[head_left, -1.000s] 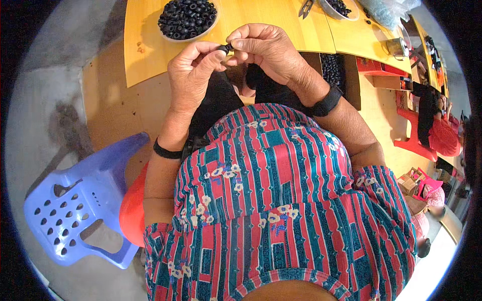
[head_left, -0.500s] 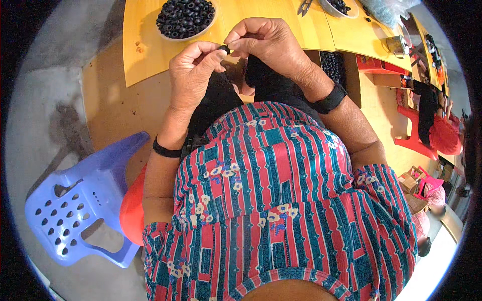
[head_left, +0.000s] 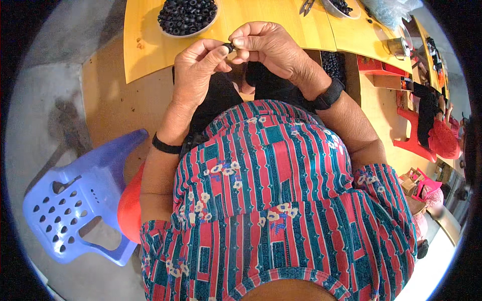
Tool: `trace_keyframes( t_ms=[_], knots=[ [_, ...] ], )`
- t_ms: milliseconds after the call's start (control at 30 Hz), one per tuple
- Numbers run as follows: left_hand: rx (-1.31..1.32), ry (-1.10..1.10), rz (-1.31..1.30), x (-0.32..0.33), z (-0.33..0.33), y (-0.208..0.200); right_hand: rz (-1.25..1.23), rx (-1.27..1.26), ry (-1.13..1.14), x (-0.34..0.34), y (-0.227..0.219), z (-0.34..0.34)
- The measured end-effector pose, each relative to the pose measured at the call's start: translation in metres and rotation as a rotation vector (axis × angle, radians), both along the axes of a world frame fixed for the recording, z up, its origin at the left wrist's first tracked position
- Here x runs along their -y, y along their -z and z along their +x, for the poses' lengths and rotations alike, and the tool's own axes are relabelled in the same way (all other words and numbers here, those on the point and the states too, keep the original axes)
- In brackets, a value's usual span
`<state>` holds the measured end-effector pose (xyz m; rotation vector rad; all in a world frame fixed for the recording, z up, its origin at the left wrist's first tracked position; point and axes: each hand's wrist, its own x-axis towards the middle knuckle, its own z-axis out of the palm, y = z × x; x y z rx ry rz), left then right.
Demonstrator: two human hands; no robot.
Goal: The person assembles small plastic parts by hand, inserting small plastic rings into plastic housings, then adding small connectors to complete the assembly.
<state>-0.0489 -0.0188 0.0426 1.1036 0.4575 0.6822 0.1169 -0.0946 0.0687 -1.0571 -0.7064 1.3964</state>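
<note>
A small black part (head_left: 229, 47), of a kind too small to make out, sits between my two hands just above the front edge of the yellow table. My left hand (head_left: 197, 67) pinches it between thumb and index finger. From the other side, my right hand (head_left: 273, 50) has its thumb and index fingertips closed against the same part. Beyond my left hand stands a whitish bowl (head_left: 214, 23) heaped with small black ring-shaped parts (head_left: 186, 15).
Snips (head_left: 305, 7) lie on the table (head_left: 261, 11) near a second bowl (head_left: 352, 15) of black pieces. A bluish plastic bag (head_left: 389, 11) and a metal tin (head_left: 398, 47) are farther right. A blue plastic chair (head_left: 60, 215) stands left; another person (head_left: 444, 140) sits at far right.
Both hands have shifted slightly to the right, still around the small black part. The right hand's fingers have turned and closed in nearer to it.
</note>
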Motion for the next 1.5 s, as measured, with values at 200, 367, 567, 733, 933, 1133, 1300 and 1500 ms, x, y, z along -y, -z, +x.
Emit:
trace_keyframes(
  t_ms=[200, 367, 567, 733, 933, 1133, 1300, 1500],
  knots=[
    [0.057, 0.115, -0.096, -0.003, -0.002, 0.002, -0.039, -0.116, -0.16, 0.0, 0.012, 0.007],
    [0.056, 0.159, -0.186, -0.005, -0.006, 0.004, -0.001, -0.265, -0.221, 0.001, 0.015, 0.006],
    [0.014, 0.171, -0.135, -0.006, -0.008, 0.003, -0.026, -0.279, -0.19, 0.002, 0.015, 0.003],
    [-0.017, 0.201, -0.114, -0.01, -0.009, 0.003, -0.008, -0.261, -0.245, 0.0, 0.023, 0.006],
    [-0.025, 0.236, -0.144, -0.012, -0.012, 0.004, -0.01, -0.172, -0.275, 0.001, 0.011, 0.0],
    [-0.01, 0.247, -0.184, -0.012, -0.013, 0.006, 0.019, 0.041, -0.387, -0.004, 0.004, 0.004],
    [0.024, 0.258, -0.194, -0.011, -0.014, 0.006, 0.037, 0.183, -0.393, -0.005, 0.002, 0.004],
    [0.05, 0.234, -0.176, -0.01, -0.012, 0.012, 0.154, 0.322, -0.32, -0.006, 0.002, 0.0]
  ],
)
